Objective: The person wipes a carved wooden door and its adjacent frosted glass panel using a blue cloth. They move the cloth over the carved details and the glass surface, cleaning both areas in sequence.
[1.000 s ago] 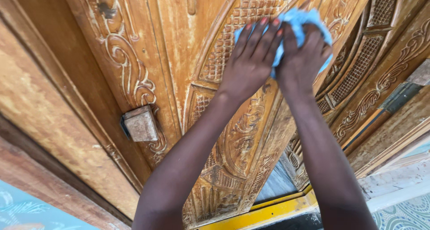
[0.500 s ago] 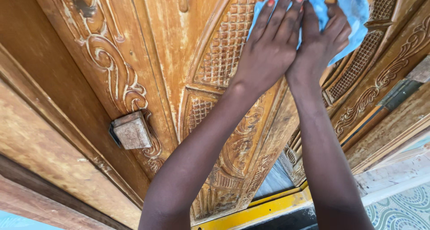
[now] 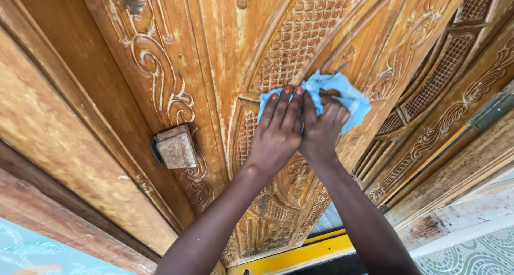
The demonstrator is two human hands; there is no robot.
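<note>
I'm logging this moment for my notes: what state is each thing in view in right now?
blue cloth: bunched, pressed flat against the door under both hands.
left hand: fingers spread flat on the cloth.
right hand: curled, gripping the cloth.
carved wooden door: streaked with pale, dusty patches.
small wooden block: sticks out from the door, untouched.
hinge: on the door's right edge, untouched.

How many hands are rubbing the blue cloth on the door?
2. The left hand lies flat on the blue cloth, left side; the right hand grips it beside, against the carved wooden door.
</note>
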